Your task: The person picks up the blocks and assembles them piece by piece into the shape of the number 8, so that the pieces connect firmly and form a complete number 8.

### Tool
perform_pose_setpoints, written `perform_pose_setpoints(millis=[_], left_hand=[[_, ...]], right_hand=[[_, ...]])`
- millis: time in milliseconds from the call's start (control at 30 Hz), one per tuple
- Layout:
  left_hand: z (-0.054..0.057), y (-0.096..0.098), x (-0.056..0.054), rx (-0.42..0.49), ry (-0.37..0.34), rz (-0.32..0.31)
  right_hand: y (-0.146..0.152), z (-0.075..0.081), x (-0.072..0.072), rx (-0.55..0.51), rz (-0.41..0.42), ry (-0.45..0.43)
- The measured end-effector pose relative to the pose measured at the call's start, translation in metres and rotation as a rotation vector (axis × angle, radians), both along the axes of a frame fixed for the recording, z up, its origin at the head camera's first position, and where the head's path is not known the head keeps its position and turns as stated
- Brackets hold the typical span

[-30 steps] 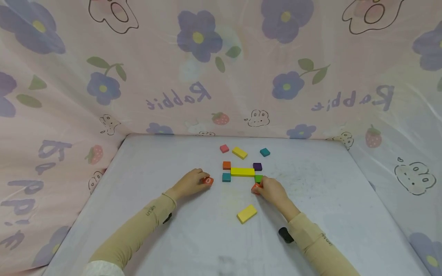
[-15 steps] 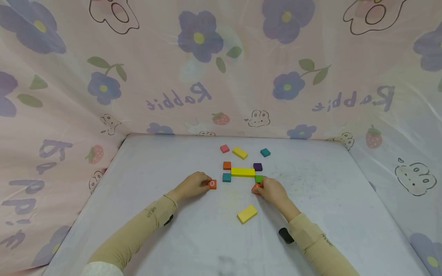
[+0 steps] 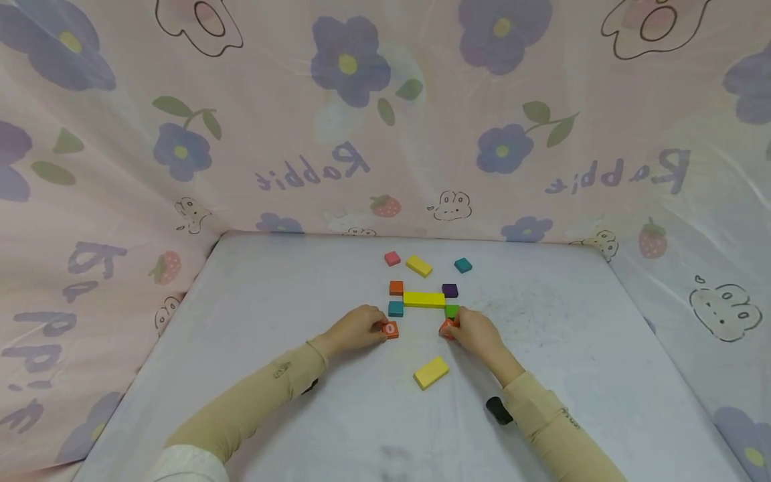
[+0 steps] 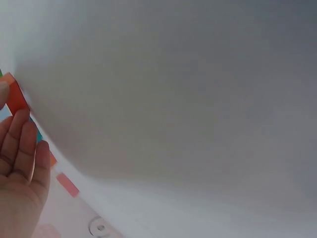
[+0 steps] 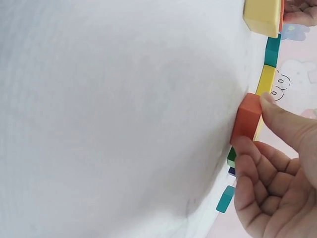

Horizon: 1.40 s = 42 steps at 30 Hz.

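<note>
My left hand (image 3: 357,328) pinches an orange square block (image 3: 391,329) marked with a white 0, just in front of a teal block (image 3: 395,308). Between thumb and fingertips of my right hand (image 5: 282,173) is a red-orange block (image 5: 247,117), at the near side of a green block (image 3: 452,311) that the fingers partly cover. A long yellow bar (image 3: 424,300) lies between the two sides, with an orange block (image 3: 396,288) at its far left corner and a dark purple block (image 3: 450,290) at its far right one.
Closer to me lies a yellow rectangular block (image 3: 431,372). Farther back are a pink block (image 3: 392,258), another yellow block (image 3: 419,266) and a second teal block (image 3: 463,265). Patterned cloth (image 3: 385,134) rises behind the white table (image 3: 271,281) and along both sides.
My left hand has slid rightward and slightly nearer with the 0 block, which now sits in front of the teal one. The right hand has stayed in place with its block.
</note>
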<state>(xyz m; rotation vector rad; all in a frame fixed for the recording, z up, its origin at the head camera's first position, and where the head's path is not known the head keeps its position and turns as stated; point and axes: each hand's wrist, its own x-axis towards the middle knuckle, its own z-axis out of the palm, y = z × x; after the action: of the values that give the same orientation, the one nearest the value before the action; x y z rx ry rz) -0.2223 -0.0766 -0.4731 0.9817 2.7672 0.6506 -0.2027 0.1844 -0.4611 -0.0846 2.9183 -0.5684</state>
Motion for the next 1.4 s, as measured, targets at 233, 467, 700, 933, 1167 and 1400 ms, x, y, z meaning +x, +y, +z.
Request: perform_pose_setpoints(millis=[233,467,700,933,1167,1400], left_hand=[[-0.005,0.017,0.000,-0.035,0.071,0.048],[-0.008,0.027,0.002,-0.035,0.113,0.086],[-0.008,0.030,0.001,-0.018,0.112,0.111],[-0.014,0.031,-0.003,-0.020,0.111,0.119],[-0.014,0.030,-0.003,-0.028,0.131,0.114],[-0.012,0.029,-0.002,-0.024,0.144,0.119]], right_hand=[[-0.001,0.000,0.000,0.007,-0.012,-0.020],[-0.001,-0.002,0.000,0.024,-0.010,-0.009],[-0.001,-0.003,0.002,0.020,-0.006,0.012],[0.000,-0.003,0.004,0.012,-0.004,0.034],[0.000,-0.005,0.004,0.014,-0.017,0.025],[0.000,-0.005,0.005,-0.002,-0.016,0.054]])
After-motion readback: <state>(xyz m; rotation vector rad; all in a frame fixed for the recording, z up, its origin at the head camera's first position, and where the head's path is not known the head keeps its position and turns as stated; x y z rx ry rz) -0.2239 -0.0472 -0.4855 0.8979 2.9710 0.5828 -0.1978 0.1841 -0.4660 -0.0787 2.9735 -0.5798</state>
